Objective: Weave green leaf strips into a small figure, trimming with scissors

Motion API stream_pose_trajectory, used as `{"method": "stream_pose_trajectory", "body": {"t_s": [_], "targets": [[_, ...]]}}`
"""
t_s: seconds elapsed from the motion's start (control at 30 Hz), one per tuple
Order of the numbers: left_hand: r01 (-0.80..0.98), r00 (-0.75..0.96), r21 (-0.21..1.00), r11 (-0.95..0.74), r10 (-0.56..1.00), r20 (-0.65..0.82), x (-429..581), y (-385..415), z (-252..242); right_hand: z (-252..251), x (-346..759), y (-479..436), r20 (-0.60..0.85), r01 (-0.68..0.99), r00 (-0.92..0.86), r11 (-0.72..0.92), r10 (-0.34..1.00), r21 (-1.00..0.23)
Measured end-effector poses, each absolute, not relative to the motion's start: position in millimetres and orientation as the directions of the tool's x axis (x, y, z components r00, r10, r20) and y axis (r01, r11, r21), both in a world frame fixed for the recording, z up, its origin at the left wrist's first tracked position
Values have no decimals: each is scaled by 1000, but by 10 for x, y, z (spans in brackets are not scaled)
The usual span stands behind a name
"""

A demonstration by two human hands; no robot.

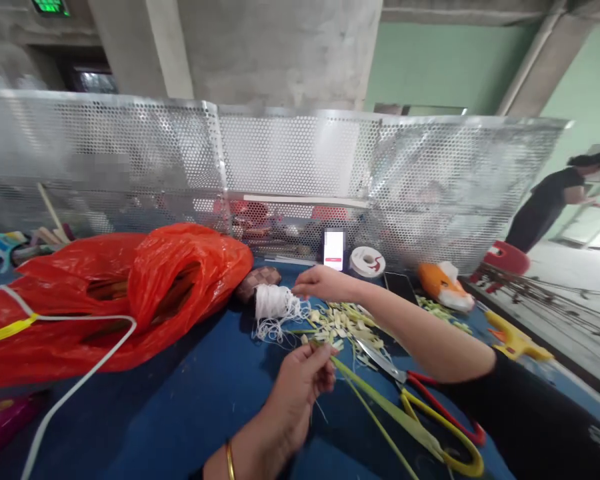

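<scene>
My left hand (303, 383) is closed in a pinch around the end of long green leaf strips (380, 400), which trail down to the right. A thin white thread hangs below its fingers. Further up, my right hand (325, 283) reaches to the white string (275, 303), a wound bundle with loose tangled loops. Its fingertips are pressed together at the bundle's right side, on the loose strands. Pale green leaf trimmings (345, 323) lie in a heap beneath my right forearm. Scissors (405, 378) with red and yellow handles rest beside them, partly behind the strips.
A red plastic bag (180, 267) bulges at the left, with a white cord (90, 373) before it. Toward the back stand a lit phone (334, 250), a white ribbon roll (367, 262) and an orange tissue pack (445, 287). A perforated metal screen (290, 157) borders the table.
</scene>
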State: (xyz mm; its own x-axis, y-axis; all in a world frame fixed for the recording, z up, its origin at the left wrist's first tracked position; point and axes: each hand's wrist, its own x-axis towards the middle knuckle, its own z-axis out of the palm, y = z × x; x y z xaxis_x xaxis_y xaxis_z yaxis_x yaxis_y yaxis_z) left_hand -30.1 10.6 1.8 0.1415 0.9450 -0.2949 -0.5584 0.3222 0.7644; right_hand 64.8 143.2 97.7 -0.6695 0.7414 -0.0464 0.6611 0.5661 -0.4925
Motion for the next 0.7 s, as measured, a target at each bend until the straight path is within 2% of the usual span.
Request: {"method": "stream_pose_trajectory", "body": {"t_s": [0.1,0.13,0.17,0.23,0.33,0.4,0.5,0.57,0.7], "targets": [[-628,133,740,239,971,-200,-380,90,215,1070,968,896,-52,549,-718,518,694,-656],[-629,142,747,217,976,-164,-399,79,275,1065,1080,738,-57,442,-727,404,684,-801],[-622,163,753,215,976,-144,-410,63,329,1042,1187,593,-48,339,-724,294,688,-894],[-623,205,741,250,967,-154,-395,17,410,955,1375,345,-29,201,-633,128,774,-971],[-659,216,691,298,954,-207,-289,-67,452,761,1564,62,-112,119,-596,-50,795,-992],[-678,182,668,307,951,-251,-192,-113,431,617,1616,-79,-84,3,-565,-100,821,-995],[-695,134,634,340,927,-351,-75,-145,350,404,1601,-227,61,-219,-437,-41,897,-975],[-713,126,592,377,899,-420,-35,-145,291,277,1556,-272,65,-306,-394,-64,917,-950],[-700,96,564,438,840,-533,-12,-159,208,103,1492,-233,60,-279,-276,-20,959,-960]]}}
